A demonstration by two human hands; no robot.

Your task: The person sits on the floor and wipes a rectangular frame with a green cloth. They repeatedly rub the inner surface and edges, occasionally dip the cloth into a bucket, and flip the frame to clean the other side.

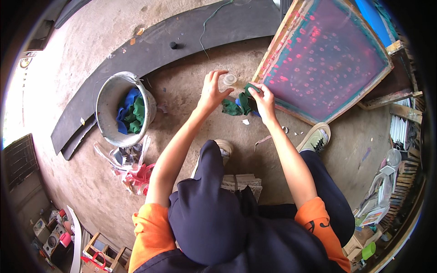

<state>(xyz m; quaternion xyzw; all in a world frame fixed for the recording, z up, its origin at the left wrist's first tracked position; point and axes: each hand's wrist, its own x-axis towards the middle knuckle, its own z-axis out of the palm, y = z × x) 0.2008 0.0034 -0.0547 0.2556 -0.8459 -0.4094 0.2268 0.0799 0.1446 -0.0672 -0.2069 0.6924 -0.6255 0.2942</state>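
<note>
My right hand (265,101) is closed on a dark green cloth (245,104), pinching its upper edge between thumb and fingers. The rest of the cloth hangs or lies toward the floor, with a bit of blue cloth (256,113) showing beneath it; which parts rest on the floor, I cannot tell. My left hand (212,92) is raised to the left of the cloth, its thumb and fingers apart in a curve with nothing between them. Just beyond the gap between my hands is a small clear round plastic container (230,79).
A grey bucket (103,99) at the left holds blue and green cloths. Plastic bags (138,174) lie below it. A wood-framed printing screen (327,63) leans at the upper right. A curved black sheet (159,38) crosses the far floor. Shelving with clutter (400,182) lines the right.
</note>
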